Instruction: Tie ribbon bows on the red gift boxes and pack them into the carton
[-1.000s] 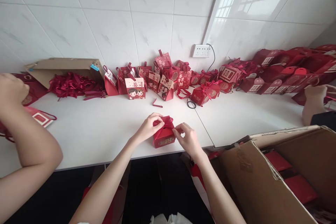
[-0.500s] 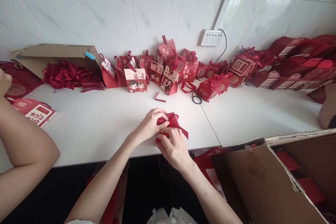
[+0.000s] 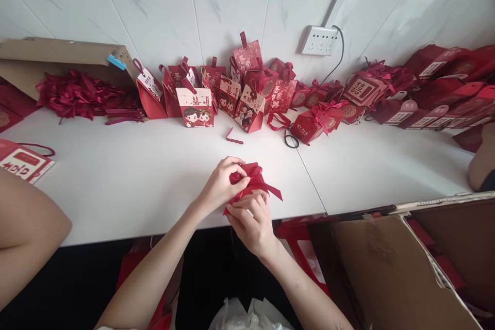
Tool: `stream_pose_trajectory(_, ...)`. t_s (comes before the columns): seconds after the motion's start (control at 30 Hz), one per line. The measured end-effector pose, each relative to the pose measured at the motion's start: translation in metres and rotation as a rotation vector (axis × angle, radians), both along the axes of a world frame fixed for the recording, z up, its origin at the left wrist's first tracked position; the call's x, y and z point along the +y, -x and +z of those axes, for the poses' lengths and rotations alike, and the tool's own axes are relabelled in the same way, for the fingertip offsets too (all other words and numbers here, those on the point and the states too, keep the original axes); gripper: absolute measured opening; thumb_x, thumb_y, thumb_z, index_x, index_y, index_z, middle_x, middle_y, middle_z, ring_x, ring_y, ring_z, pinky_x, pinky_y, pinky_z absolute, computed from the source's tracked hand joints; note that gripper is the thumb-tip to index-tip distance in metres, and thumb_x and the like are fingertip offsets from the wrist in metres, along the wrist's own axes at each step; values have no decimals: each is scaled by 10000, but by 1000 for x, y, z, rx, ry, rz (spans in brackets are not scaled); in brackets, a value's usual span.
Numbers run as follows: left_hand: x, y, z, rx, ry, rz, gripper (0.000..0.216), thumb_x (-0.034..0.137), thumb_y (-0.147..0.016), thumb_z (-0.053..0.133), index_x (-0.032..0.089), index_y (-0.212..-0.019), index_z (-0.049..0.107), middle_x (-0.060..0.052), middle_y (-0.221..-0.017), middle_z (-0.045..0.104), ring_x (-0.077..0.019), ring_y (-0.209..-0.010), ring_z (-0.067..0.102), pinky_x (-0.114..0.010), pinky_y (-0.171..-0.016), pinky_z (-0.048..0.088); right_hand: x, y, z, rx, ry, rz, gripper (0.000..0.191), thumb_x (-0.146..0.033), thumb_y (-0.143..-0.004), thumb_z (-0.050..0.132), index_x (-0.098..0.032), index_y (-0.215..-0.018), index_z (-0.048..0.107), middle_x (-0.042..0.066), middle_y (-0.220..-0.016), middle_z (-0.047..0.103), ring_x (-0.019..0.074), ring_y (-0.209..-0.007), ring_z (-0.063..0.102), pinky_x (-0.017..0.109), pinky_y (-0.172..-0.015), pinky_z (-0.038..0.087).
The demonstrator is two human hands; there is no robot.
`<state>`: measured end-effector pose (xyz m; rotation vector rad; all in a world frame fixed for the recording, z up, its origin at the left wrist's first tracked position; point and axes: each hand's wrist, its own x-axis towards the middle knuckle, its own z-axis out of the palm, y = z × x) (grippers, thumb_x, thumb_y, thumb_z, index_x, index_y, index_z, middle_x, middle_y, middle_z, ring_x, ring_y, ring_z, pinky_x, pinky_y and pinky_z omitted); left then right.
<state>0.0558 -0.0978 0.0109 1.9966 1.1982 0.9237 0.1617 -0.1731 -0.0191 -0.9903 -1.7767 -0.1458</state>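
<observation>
A small red gift box (image 3: 247, 169) sits near the front edge of the white table (image 3: 154, 175), with a red ribbon (image 3: 273, 191) tied in a bow on top. My left hand (image 3: 224, 180) is closed on the bow from the left, thumb and fingers pinching its loops. Nearer to me, my right hand (image 3: 253, 221) pinches a ribbon end at the box's front left. The other tail of the ribbon sticks out to the right. Both hands cover much of the box.
Behind are finished-looking red boxes (image 3: 195, 108), a ribbon heap (image 3: 81, 95) in a cardboard box (image 3: 62, 49), a ribbon strip (image 3: 234, 136) and a black hair tie (image 3: 291, 141). A large carton (image 3: 371, 258) stands front right. Other people's arms (image 3: 31, 221) are at both sides.
My right hand has shifted down and towards me with the ribbon end. The left hand stays at the bow. More of the box shows, and the view has tilted slightly.
</observation>
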Motion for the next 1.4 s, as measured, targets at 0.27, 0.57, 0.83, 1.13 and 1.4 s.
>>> stream_pose_trajectory(0.27,1,3,0,16,30,-32,116,314,-781,577,212,-741,618,-23,-1070,575,-191,-1062,542,-334,-976,416,-5,-59,21,218,223,-55,288,-427,-904,387,-212,-869,575,57,-798,610,200,-780,576,358,-694,455)
stream_pose_trajectory(0.57,1,0,3,32,68,-60,96,298,-785,581,213,-746,605,-39,-1097,561,-208,-1098,518,-368,-987,405,19,-88,31,545,1243,173,516,-583,-841,410,-188,-509,403,-21,-520,417,108,-524,380,257,-550,333)
stream_pose_trajectory(0.83,3,1,3,27,84,-82,94,294,-783,592,213,-748,623,-33,-1113,559,-195,-1099,524,-345,-979,407,4,-82,35,466,1076,211,289,-362,-815,547,-195,-605,441,-26,-605,490,117,-606,456,261,-627,377)
stream_pose_trajectory(1.13,6,1,6,5,108,-118,90,284,-766,598,209,-735,637,-38,-1106,572,-204,-1091,531,-354,-978,405,-5,-77,30,524,948,147,226,-258,-779,590,-202,-629,431,-35,-632,474,116,-617,457,265,-644,398)
stream_pose_trajectory(1.4,5,0,4,-19,131,-114,106,310,-757,599,210,-734,626,-46,-1111,570,-216,-1092,528,-373,-984,394,-7,-78,32,631,942,279,180,-199,-767,581,-201,-657,439,-35,-649,441,100,-594,406,238,-553,339)
